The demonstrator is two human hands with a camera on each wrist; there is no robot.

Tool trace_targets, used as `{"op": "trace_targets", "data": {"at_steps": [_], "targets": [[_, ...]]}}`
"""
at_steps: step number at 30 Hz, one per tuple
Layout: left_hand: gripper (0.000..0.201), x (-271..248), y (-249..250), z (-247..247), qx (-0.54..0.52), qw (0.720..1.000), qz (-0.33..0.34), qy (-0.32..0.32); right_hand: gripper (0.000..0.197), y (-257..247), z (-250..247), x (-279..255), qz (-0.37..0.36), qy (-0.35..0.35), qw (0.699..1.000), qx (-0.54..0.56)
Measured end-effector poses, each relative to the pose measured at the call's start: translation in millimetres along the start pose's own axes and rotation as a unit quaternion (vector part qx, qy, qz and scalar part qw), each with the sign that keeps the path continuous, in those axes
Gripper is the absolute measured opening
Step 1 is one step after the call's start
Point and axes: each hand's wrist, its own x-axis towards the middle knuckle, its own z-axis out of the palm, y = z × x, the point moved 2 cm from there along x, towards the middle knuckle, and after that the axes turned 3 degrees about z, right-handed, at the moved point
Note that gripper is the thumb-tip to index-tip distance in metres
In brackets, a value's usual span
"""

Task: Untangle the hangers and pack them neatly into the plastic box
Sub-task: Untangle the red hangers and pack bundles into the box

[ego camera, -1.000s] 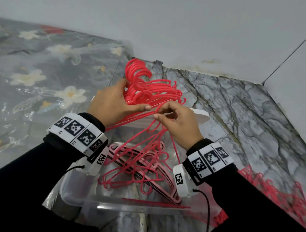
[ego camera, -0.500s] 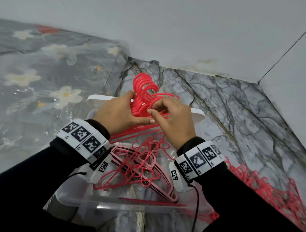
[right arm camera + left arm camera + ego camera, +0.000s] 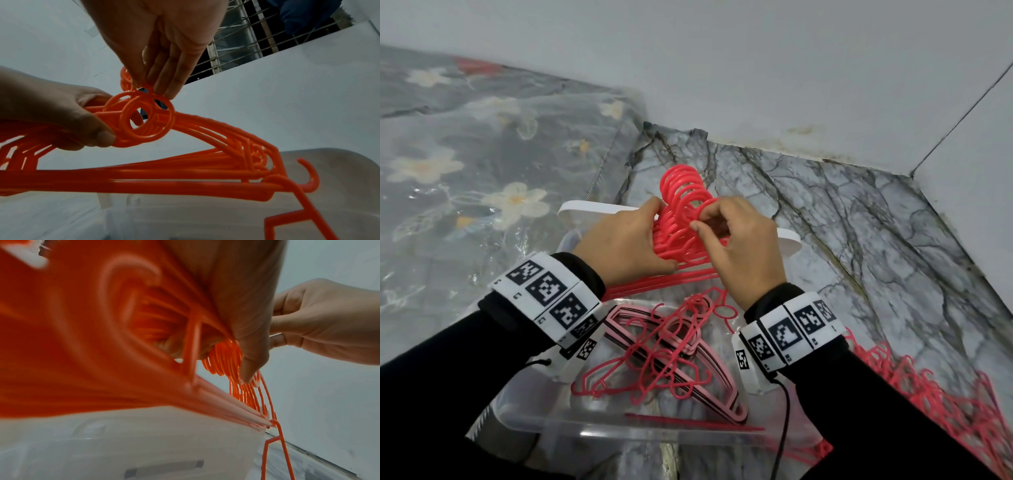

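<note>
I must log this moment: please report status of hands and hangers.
Left hand grips red hanger bundle; right hand pinches its hooks. Plastic box holds some hangers. Tangled pile waits right.

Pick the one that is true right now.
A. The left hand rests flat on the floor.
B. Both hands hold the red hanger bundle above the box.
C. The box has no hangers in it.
B: the left hand and right hand both grip the red hanger bundle above the plastic box.
</note>
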Motion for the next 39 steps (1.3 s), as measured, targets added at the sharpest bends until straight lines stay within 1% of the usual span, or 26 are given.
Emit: {"op": "trace_targets", "data": {"at_steps": [6,8,10,11,13,15,16,17,18,19,20,22,23,24,25,26,29,30,34,37,39], "targets": [[0.054,-9.0,10.2,1.0,0.011,1.0,0.01,0.017,0.011,-10.6,4.3,-2.1,-0.011,-0.002,1.0,0.022],[0.051,-8.1,9.6,0.9,-0.001,1.0,0.006,0.005,0.011,-10.4,0.8,1.6,-0.006,-0.028,0.999,0.042],[0.053,-6.0,6.2,0.1,-0.012,1.0,0.001,-0.016,0.008,-6.0,-5.9,6.2,-0.001,-0.062,0.997,0.052],[0.058,-4.9,4.0,-0.5,-0.02,0.999,-0.002,-0.029,0.006,-1.5,-10.5,8.7,0.009,-0.074,0.996,0.058],[0.072,-3.1,-0.2,-1.2,-0.035,0.998,-0.008,-0.051,0.004,13.0,-22.2,14.2,0.056,-0.077,0.994,0.062],[0.082,-3.1,-3.7,-2.4,-0.029,0.998,-0.017,-0.052,0.005,34.1,-35.3,19.4,0.116,-0.082,0.989,0.029],[0.083,-3.0,-5.2,-4.5,-0.017,0.999,-0.024,-0.043,0.006,46.3,-41.3,21.2,0.142,-0.097,0.985,-0.005],[0.084,-2.6,-6.8,-7.7,-0.003,0.999,-0.031,-0.029,0.005,59.4,-46.3,21.7,0.167,-0.126,0.977,-0.051],[0.083,-2.3,-7.9,-11.5,0.011,0.999,-0.037,-0.015,0.004,72.1,-49.9,20.1,0.194,-0.166,0.962,-0.099],[0.083,-1.5,-9.6,-15.3,0.019,0.999,-0.038,-0.001,0.005,83.5,-50.9,16.5,0.223,-0.214,0.941,-0.135],[0.085,-0.6,-10.9,-18.9,0.017,0.999,-0.034,0.011,0.013,92.7,-49.2,10.9,0.251,-0.267,0.917,-0.155],[0.087,0.6,-13.5,-26.7,-0.007,0.999,-0.028,0.031,0.034,103.6,-37.2,-1.8,0.292,-0.36,0.873,-0.151],[0.087,0.3,-13.8,-30.7,-0.021,0.999,-0.025,0.042,0.042,104.8,-28.8,-6.6,0.302,-0.385,0.861,-0.139],[0.086,-0.1,-14.4,-33.5,-0.034,0.998,-0.022,0.051,0.045,103.0,-20.3,-9.5,0.303,-0.397,0.857,-0.128],[0.085,-0.4,-14.3,-35.5,-0.043,0.997,-0.018,0.058,0.044,100.9,-12.5,-11.0,0.297,-0.396,0.861,-0.119],[0.085,-0.3,-14.4,-36.1,-0.049,0.997,-0.017,0.062,0.038,98.2,-6.0,-10.9,0.29,-0.387,0.868,-0.107],[0.088,1.0,-16.8,-33.9,-0.039,0.996,-0.027,0.079,0.007,89.7,0.7,-5.7,0.294,-0.338,0.892,-0.055],[0.089,1.4,-18.5,-33.3,-0.034,0.995,-0.032,0.086,0.003,87.5,0.1,-3.6,0.287,-0.324,0.9,-0.05],[0.09,2.7,-25.6,-35.3,-0.043,0.993,-0.048,0.094,0.003,82.1,-6.0,3.4,0.227,-0.264,0.932,-0.101],[0.091,2.0,-23.6,-35.6,-0.044,0.993,-0.045,0.099,0.002,84.3,-12.8,5.9,0.201,-0.223,0.945,-0.131],[0.087,1.8,-20.7,-34.5,-0.033,0.993,-0.042,0.105,0.004,86.2,-16.1,6.8,0.195,-0.212,0.948,-0.138]]}}
